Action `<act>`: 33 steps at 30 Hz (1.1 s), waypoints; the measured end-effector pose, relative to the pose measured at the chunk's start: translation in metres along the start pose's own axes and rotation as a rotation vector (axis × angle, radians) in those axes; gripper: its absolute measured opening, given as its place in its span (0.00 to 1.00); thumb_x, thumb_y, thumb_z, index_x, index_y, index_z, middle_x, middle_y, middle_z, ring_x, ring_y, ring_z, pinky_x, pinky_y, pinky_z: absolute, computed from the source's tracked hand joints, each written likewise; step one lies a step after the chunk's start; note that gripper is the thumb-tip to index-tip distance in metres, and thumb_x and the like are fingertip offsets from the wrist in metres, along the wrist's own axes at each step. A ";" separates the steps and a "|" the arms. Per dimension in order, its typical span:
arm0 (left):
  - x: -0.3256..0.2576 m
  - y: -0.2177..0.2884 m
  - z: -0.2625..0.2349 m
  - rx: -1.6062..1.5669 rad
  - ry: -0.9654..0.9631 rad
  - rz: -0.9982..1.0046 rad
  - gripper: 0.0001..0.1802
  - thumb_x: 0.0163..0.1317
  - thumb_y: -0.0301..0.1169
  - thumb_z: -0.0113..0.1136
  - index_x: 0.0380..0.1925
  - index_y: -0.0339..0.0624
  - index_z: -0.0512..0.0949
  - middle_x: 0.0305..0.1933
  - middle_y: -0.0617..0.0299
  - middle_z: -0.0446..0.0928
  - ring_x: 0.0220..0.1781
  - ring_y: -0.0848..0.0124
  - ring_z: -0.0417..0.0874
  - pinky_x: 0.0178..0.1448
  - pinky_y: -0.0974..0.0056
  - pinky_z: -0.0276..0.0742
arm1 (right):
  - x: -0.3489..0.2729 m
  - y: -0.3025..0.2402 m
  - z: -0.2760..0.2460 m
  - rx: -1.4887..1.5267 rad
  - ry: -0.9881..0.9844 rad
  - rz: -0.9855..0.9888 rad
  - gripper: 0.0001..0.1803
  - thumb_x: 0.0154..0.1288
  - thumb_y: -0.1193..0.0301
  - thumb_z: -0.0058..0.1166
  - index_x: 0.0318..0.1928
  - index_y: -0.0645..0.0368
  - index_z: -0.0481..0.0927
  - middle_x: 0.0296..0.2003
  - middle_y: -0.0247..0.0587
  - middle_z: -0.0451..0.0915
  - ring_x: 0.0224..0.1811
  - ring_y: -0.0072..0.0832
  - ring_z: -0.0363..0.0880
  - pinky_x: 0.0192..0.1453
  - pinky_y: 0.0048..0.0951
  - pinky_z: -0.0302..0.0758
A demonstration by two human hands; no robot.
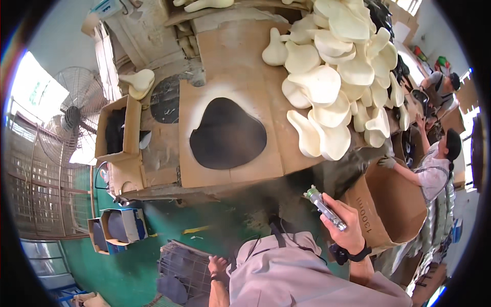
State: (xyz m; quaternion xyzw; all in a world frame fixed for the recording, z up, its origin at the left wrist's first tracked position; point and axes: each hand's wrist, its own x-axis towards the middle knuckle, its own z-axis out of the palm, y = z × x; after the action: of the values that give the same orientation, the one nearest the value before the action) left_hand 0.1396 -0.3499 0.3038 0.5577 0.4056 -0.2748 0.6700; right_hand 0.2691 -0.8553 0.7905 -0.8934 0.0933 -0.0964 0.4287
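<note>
My right hand (341, 225) is closed around a small metal spray gun (325, 209) with a greenish nozzle end, in front of the table's near edge. The nozzle points up and left toward a black rounded-triangular cover sheet (228, 134), which lies flat on cardboard (245, 82). A pale ring of overspray surrounds the sheet, and a faint haze blurs its lower right. Low on my left, my left hand (218, 265) holds nothing visible, its fingers loosely bent and apart. It is beside a wire basket (179, 261) with dark sheets in it.
Cream foam bicycle-saddle pads (327, 87) are piled at the table's right. A cardboard box (132, 130) with black pieces stands at left, near a large fan (74, 117). A big open carton (363, 204) stands at right, with a gloved co-worker (434, 163) beyond it.
</note>
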 end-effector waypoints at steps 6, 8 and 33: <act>0.014 0.073 0.065 0.133 0.074 0.091 0.40 0.70 0.62 0.49 0.61 0.34 0.71 0.42 0.47 0.81 0.39 0.58 0.84 0.40 0.57 0.82 | 0.049 0.013 -0.005 0.095 -0.017 -0.144 0.34 0.53 0.86 0.63 0.64 0.63 0.75 0.39 0.50 0.83 0.35 0.44 0.83 0.41 0.33 0.79; 0.035 0.078 0.065 -0.063 0.050 0.077 0.42 0.69 0.63 0.50 0.63 0.33 0.70 0.43 0.46 0.82 0.39 0.56 0.85 0.41 0.54 0.82 | 0.063 0.007 -0.002 0.106 -0.069 -0.199 0.34 0.53 0.87 0.63 0.64 0.63 0.75 0.39 0.50 0.83 0.35 0.44 0.83 0.41 0.33 0.79; 0.033 0.062 0.050 0.374 -0.024 0.217 0.40 0.72 0.59 0.43 0.58 0.28 0.73 0.39 0.48 0.84 0.40 0.57 0.85 0.47 0.54 0.81 | 0.018 0.025 -0.039 0.089 -0.124 0.083 0.28 0.57 0.81 0.64 0.60 0.65 0.78 0.41 0.51 0.85 0.37 0.39 0.85 0.44 0.32 0.78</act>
State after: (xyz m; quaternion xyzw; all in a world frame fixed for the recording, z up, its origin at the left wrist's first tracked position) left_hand 0.2192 -0.3819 0.3107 0.7093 0.2774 -0.2781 0.5853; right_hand 0.2741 -0.9043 0.7969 -0.8732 0.0992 -0.0273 0.4764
